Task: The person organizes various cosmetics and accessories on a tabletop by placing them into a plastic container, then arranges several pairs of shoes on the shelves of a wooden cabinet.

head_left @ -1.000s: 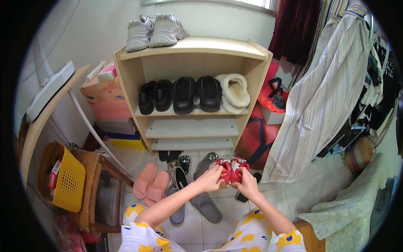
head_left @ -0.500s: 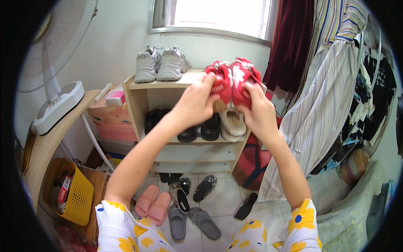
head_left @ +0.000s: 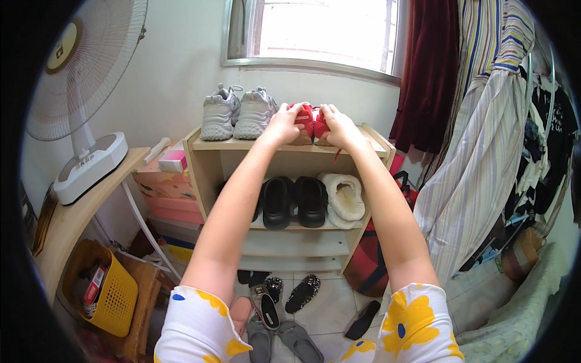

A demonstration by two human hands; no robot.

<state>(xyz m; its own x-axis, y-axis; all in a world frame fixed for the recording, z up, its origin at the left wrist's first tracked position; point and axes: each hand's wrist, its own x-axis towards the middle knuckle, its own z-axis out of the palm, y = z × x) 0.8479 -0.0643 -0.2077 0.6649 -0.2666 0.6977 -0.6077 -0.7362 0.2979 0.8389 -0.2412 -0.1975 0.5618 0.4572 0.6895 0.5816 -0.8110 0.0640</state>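
A pair of red sneakers with pale laces and tan soles stands on the top board of the wooden shoe rack [head_left: 387,148]. My left hand [head_left: 283,126] grips the heel of the left red sneaker [head_left: 306,126]. Around the right red sneaker [head_left: 319,127] my right hand [head_left: 340,129] is closed. A red lace hangs over the board's front edge. Immediately left of my left hand are grey chunky sneakers [head_left: 254,115]. On the shelf below sit black clogs [head_left: 276,206] and fluffy white slippers [head_left: 346,199].
Several shoes lie on the tiled floor, among them grey slippers [head_left: 299,342] and a black sequined flat [head_left: 304,293]. A white fan [head_left: 91,166] and a yellow basket [head_left: 115,296] stand at the left. Striped curtains [head_left: 466,181] hang at the right.
Both hands have moved forward and down with the red sneakers, from in front of the rack onto its top board. The white slippers and black clogs are less covered now.
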